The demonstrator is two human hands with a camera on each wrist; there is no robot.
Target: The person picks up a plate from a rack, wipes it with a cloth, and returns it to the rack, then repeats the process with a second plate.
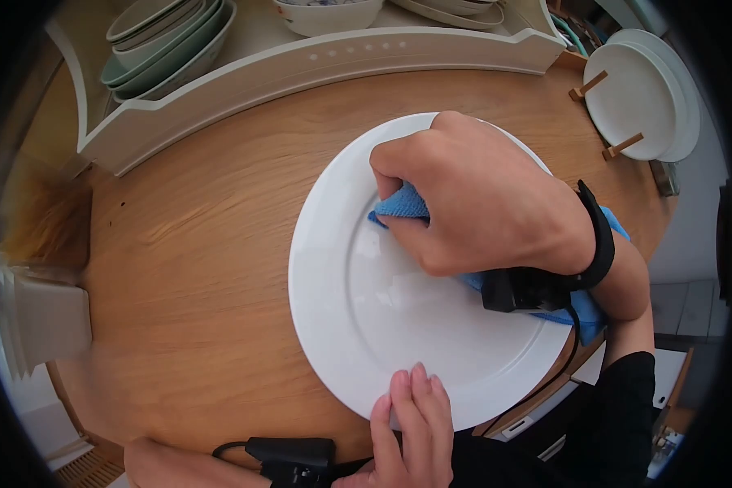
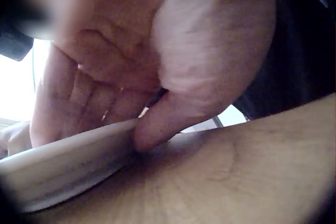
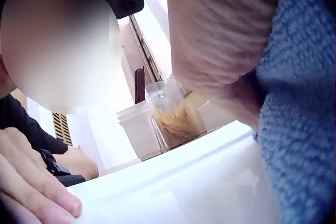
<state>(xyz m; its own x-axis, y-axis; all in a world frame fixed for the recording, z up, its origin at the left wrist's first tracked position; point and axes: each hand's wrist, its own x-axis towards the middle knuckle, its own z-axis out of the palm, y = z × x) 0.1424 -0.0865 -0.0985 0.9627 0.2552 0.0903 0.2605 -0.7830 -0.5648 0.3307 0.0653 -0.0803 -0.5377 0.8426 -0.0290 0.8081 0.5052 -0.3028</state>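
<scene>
A large white plate lies on the wooden table. My right hand is over its far part, gripping a bunched blue cloth against the plate's face. More of the cloth hangs below the palm in the right wrist view and shows by the wrist in the head view. At the near rim, my left hand holds the plate, fingers on top. The left wrist view shows the thumb at the outer edge of the plate, low by the tabletop.
A cream shelf with stacked bowls runs along the back. White plates stand in a wooden rack at the back right. On the left are a pale container and a clear container of yellowish strands. A cable trails beside the right wrist.
</scene>
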